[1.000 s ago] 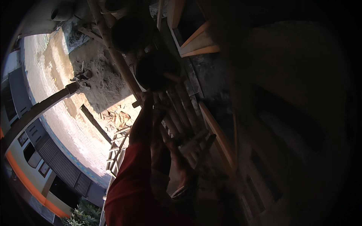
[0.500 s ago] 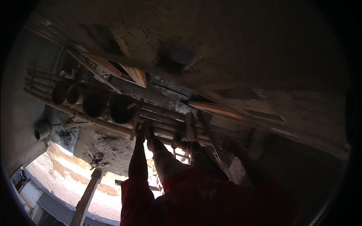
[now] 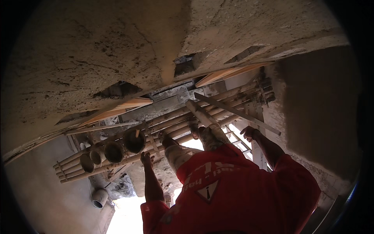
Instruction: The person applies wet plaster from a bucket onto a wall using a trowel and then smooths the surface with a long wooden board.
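My left hand (image 3: 147,160) hangs beside the bamboo platform (image 3: 171,130), near the biggest dark bucket (image 3: 134,142). Its fingers look loosely bent and apart, and nothing shows in them. On the other side, my right hand (image 3: 249,133) is held out close to a long, straight wooden board (image 3: 239,113). Its fingers are partly spread with nothing visible between them. A short stick or handle (image 3: 137,133) rises from the big bucket. I stand on the poles, one foot next to a shorter piece of wood (image 3: 200,112).
Several smaller buckets (image 3: 113,152) line up leftward along the poles. Ahead is a rough plastered wall (image 3: 128,50) with holes. A ladder (image 3: 238,141) stands below at right. Another bucket (image 3: 100,198) sits lower left. Bright gaps open beneath the platform.
My view has swung round and become brighter, so the platform now slopes the other way. My right hand, lost in shadow before, shows plainly out to the side.
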Available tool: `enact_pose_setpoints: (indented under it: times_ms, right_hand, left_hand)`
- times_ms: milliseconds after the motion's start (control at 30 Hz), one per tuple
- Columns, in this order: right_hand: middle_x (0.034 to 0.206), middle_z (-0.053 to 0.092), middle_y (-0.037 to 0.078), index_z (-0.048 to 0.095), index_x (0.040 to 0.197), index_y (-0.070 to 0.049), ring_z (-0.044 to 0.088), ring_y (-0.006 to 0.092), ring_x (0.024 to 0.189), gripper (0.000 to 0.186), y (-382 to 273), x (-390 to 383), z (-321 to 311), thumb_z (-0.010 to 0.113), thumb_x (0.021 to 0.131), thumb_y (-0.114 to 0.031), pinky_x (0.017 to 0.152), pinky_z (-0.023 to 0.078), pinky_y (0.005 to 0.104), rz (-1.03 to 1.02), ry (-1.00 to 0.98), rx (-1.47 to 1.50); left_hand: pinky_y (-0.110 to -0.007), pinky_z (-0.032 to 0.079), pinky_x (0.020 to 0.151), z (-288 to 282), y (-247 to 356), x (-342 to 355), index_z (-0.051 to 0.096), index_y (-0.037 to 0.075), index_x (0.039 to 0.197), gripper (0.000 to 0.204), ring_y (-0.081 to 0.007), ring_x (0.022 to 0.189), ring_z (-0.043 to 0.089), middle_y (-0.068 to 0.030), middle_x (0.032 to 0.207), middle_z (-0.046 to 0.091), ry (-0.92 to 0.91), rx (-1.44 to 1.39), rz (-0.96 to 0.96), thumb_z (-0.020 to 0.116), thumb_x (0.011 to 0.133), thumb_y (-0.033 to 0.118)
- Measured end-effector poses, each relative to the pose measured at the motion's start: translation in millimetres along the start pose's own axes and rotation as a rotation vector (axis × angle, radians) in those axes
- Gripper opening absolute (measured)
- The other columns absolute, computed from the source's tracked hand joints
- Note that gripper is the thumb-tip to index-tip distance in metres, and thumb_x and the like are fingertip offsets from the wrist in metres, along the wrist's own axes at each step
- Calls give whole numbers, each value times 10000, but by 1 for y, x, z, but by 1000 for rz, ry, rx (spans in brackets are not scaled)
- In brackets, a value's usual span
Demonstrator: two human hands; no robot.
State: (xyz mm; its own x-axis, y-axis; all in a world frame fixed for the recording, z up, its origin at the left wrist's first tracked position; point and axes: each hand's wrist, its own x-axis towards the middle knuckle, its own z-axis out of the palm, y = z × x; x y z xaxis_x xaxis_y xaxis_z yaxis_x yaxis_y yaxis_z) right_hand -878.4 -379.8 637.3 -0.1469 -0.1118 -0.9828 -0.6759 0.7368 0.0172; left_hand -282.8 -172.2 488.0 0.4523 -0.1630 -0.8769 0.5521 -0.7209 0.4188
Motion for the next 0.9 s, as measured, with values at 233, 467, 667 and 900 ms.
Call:
enact_pose_setpoints:
  times_ms: [233, 467, 667, 900]
  right_hand:
    - [605, 547, 99, 592, 1181, -52, 392, 119, 376, 467, 30, -10, 27, 498, 748, 96, 339, 366, 296, -26, 125, 206]
    - [670, 629, 105, 679, 1041, -83, 528, 164, 454, 347, 40, -15, 80, 550, 742, 36, 385, 452, 328, -211, 373, 59]
    - [669, 624, 110, 684, 1030, -104, 507, 168, 433, 342, 36, -25, 111, 564, 729, 7, 372, 430, 320, -168, 381, 143]
    - [817, 638, 85, 622, 1149, -141, 578, 153, 552, 352, 71, -2, 119, 568, 806, -84, 462, 492, 304, -128, 366, 174]
  left_hand:
    - [-285, 334, 394, 11, 32, 5, 363, 163, 1361, 508, -276, 577, 620, -78, 950, 582, -127, 156, 75, 492, 871, 118]
    - [-260, 342, 362, 41, 72, 28, 490, 129, 1201, 354, -224, 502, 589, -56, 817, 570, -230, 121, 127, 527, 849, 117]
    - [-266, 352, 356, 26, 79, 54, 502, 117, 1156, 317, -209, 481, 580, -54, 773, 552, -314, 163, 117, 538, 840, 112]
    - [-270, 363, 354, 46, 78, 33, 536, 116, 1138, 292, -190, 437, 541, -59, 776, 566, -183, 242, 207, 528, 847, 131]
